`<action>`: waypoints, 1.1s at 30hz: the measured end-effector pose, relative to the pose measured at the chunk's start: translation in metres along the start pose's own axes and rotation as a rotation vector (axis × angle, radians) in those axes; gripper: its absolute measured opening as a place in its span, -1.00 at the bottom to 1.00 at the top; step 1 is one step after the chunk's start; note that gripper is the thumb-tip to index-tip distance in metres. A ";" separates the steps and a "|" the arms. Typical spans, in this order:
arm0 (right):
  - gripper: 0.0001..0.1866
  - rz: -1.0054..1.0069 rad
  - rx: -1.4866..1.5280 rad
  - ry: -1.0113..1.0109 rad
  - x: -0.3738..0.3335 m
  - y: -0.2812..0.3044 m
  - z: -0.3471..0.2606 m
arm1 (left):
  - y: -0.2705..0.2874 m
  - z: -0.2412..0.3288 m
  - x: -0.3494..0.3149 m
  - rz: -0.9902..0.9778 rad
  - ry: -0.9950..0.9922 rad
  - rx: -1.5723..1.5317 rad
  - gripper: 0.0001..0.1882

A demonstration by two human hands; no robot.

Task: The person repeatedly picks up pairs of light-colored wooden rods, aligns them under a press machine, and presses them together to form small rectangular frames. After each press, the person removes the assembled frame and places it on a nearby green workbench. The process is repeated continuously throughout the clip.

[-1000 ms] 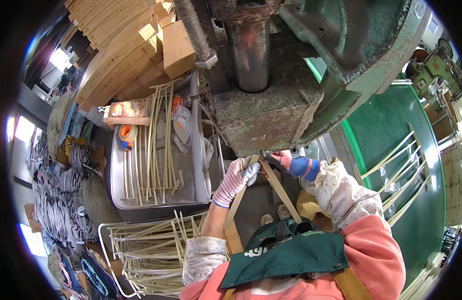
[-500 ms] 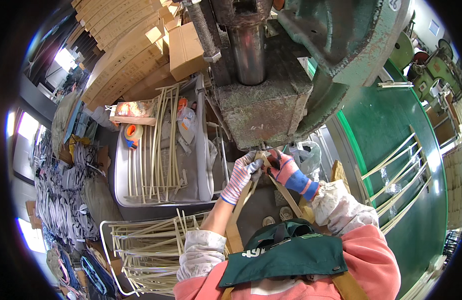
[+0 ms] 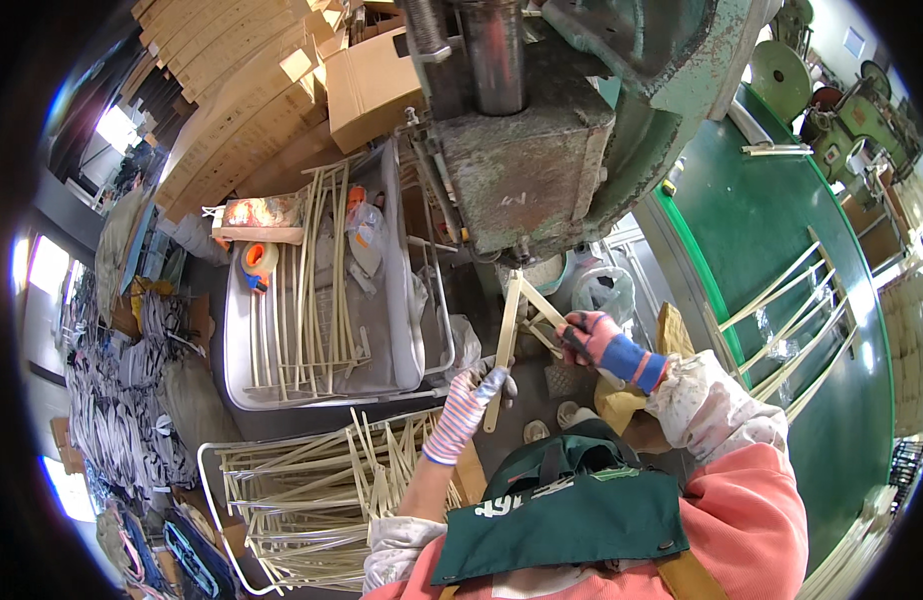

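Observation:
Two flat cream strips meet at their top ends and spread downward like an inverted V. Their joined end is at the small tool (image 3: 522, 251) under the dark press block (image 3: 522, 185); I cannot tell whether it touches. My left hand (image 3: 466, 410), in a striped glove, is closed around the lower part of the left strip (image 3: 508, 325). Farther right, my right hand (image 3: 600, 345), in a pink and blue glove, grips the lower end of the right strip (image 3: 541, 303). My fingers partly hide that end.
A grey-white tray (image 3: 407, 365) at left holds long strips, an orange tape roll (image 3: 260, 262) and plastic bags. Below it, a white wire basket (image 3: 214, 500) is heaped with cream strips. A green table (image 3: 702, 200) with assembled slats stands at right. Cardboard boxes (image 3: 372, 85) are behind.
My hands were close together at the strips' joined end. They have moved apart and down along the strips, leaving the joint in sight under the press. The view has shifted slightly.

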State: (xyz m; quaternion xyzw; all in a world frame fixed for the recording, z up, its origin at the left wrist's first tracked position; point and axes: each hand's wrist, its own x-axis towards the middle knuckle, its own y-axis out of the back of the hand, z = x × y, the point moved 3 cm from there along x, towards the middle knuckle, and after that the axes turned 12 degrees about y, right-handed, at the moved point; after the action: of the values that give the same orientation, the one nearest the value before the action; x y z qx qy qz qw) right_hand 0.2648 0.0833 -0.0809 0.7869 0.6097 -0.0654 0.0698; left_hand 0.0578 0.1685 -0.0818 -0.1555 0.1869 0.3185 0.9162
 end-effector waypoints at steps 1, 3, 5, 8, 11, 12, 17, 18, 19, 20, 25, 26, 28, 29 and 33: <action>-0.79 0.019 0.087 -0.080 -0.003 0.003 -0.002 | 0.006 0.002 -0.004 -0.020 0.040 -0.089 -0.67; -0.76 0.012 -0.035 -0.013 -0.005 0.009 -0.010 | 0.016 0.015 -0.005 -0.114 0.073 -0.162 -0.78; -0.75 0.028 -0.102 0.021 -0.003 0.018 -0.016 | 0.032 0.030 -0.006 -0.029 0.129 -0.027 -0.81; -0.76 0.030 -0.183 -0.002 0.004 0.030 -0.019 | 0.042 0.046 -0.006 0.007 0.136 0.074 -0.82; -0.78 0.012 -0.188 0.010 0.006 0.035 -0.021 | 0.041 0.051 -0.008 -0.003 0.136 0.093 -0.82; -0.79 0.019 -0.180 -0.009 0.007 0.038 -0.022 | 0.040 0.051 -0.008 -0.015 0.128 0.094 -0.82; -0.78 -0.047 -0.274 -0.012 0.010 0.046 -0.028 | 0.040 0.046 -0.005 -0.030 0.167 0.037 -0.79; -0.78 -0.057 -0.280 -0.003 0.010 0.047 -0.028 | 0.040 0.046 -0.004 -0.013 0.158 0.046 -0.78; -0.78 -0.102 -0.261 -0.006 0.011 0.046 -0.028 | 0.040 0.045 -0.004 -0.040 0.168 0.020 -0.78; -0.77 -0.082 -0.264 -0.016 0.011 0.047 -0.028 | 0.040 0.045 -0.003 -0.008 0.170 0.059 -0.78; -0.80 -0.115 -0.317 0.055 0.010 0.045 -0.031 | 0.040 0.052 -0.006 -0.037 0.192 0.062 -0.78; -0.80 -0.111 -0.319 0.050 0.010 0.047 -0.034 | 0.040 0.056 -0.006 -0.067 0.214 0.049 -0.77; -0.80 -0.174 -0.250 0.023 0.009 0.047 -0.039 | 0.041 0.065 -0.010 -0.111 0.192 -0.010 -0.78; -0.81 -0.109 -0.300 0.072 0.007 0.049 -0.044 | 0.039 0.067 -0.012 -0.207 0.223 -0.081 -0.78; -0.83 -0.028 -0.403 0.237 -0.007 0.041 -0.060 | 0.030 0.070 -0.024 -0.110 0.155 -0.002 -0.80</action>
State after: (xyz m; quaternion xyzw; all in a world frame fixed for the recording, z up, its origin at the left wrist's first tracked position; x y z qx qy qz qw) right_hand 0.3034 0.0776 -0.0196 0.7507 0.6251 0.1496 0.1524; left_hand 0.0388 0.2066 -0.0142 -0.1905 0.2484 0.2549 0.9149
